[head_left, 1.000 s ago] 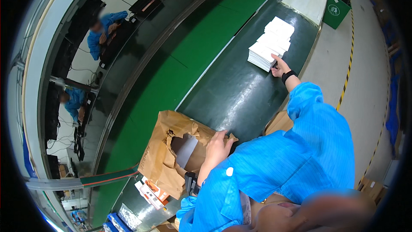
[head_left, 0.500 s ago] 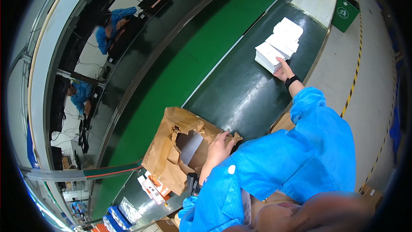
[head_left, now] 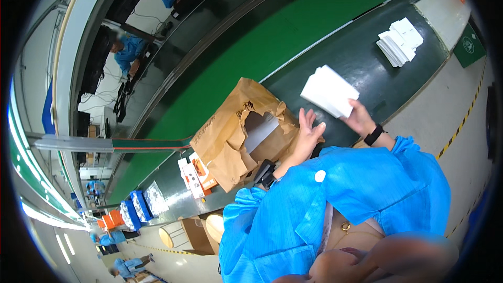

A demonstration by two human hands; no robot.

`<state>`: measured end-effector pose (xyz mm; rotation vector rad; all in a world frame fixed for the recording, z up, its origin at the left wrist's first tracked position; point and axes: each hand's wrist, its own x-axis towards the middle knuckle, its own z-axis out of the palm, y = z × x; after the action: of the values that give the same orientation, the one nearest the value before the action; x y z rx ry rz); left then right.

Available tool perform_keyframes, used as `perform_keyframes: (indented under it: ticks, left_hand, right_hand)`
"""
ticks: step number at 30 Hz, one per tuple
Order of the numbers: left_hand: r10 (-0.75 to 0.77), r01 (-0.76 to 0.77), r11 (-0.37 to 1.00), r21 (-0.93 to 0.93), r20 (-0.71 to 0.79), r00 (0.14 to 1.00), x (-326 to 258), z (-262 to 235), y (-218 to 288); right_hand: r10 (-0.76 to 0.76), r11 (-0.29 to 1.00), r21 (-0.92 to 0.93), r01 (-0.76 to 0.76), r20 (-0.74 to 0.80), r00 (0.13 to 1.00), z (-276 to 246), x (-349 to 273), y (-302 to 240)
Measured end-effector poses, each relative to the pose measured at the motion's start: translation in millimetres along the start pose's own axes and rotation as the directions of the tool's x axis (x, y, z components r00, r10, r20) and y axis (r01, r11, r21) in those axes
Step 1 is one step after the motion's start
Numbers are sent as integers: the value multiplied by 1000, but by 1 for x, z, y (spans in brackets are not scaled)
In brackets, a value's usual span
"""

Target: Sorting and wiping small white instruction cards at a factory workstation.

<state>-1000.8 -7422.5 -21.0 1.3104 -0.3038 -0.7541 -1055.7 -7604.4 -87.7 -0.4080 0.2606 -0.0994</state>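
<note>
My right hand (head_left: 360, 118), with a black band on its wrist, grips a stack of white paper booklets (head_left: 329, 91) by its near right corner. The stack is held tilted over the dark green bench. My left hand (head_left: 310, 128) is open, fingers spread, beside the torn edge of a brown paper bag (head_left: 222, 139). Through the large ragged hole in the bag a white sheet (head_left: 262, 135) shows. Farther right on the bench lies another pile of white booklets (head_left: 399, 44), its layers fanned unevenly.
Orange-and-white boxes (head_left: 198, 178) stand by the bag's near left side. Blue bins (head_left: 137, 207) are farther left. A green belt (head_left: 209, 71) runs along the bench's far side, with co-workers in blue beyond. A green bin (head_left: 469, 46) stands past the right end.
My right hand has lifted a stack of booklets off the pile and brought it left toward the bag. My left hand has come away from the bag's torn edge. The view has shifted.
</note>
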Motion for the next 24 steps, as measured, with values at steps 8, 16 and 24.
perform_keyframes:
  ticks: [8,16,24]
  left_hand:
    - [107,-215,946,-241,-395,913,-27,-15,9]
    - [-35,-159,910,-382,-454,890,-59,-46,5]
    - [-178,-82,794,-603,-359,916,-76,-101,-2]
  right_hand:
    - [149,959,-262,-110,136,979,80,-13,62]
    - [206,879,-467,-91,202,958,95,-15,96]
    - [429,522,-851,-53,207,879,69,-5,104]
